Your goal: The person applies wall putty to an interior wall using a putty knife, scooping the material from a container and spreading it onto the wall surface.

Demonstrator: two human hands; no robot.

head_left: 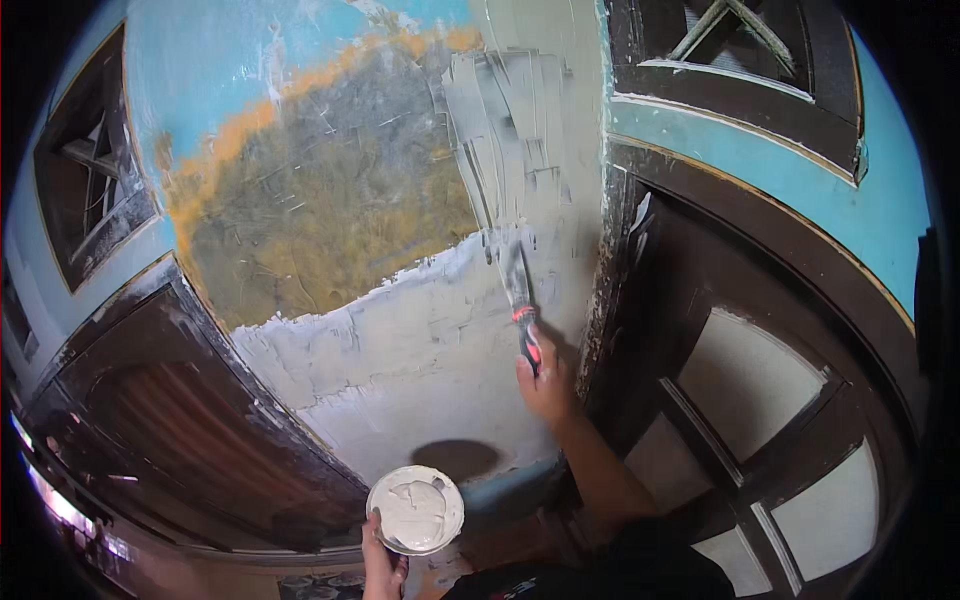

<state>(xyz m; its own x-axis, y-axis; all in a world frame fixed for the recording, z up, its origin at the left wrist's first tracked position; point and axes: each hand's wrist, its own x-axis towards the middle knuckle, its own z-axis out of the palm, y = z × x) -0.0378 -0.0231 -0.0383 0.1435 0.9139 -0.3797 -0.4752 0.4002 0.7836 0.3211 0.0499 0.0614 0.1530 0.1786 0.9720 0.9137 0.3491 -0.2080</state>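
My right hand is closed around the black and red handle of a putty knife. The knife's blade lies against the wall, at the lower end of a streaky grey patch of wet filler. Low in front of me, my left hand grips a round white tub by its side, thumb at the rim. Pale, creamy filler fills the tub nearly to the top. Left of the fresh strip is a bare, brownish-grey wall patch with an orange edge. Smoother pale filler covers the wall below it.
A dark wooden door stands at the left, and a dark door with pale panels at the right. Their frames border the wall section. Above the doors are dark framed openings with crossed bars. Light blue paint remains on the upper wall.
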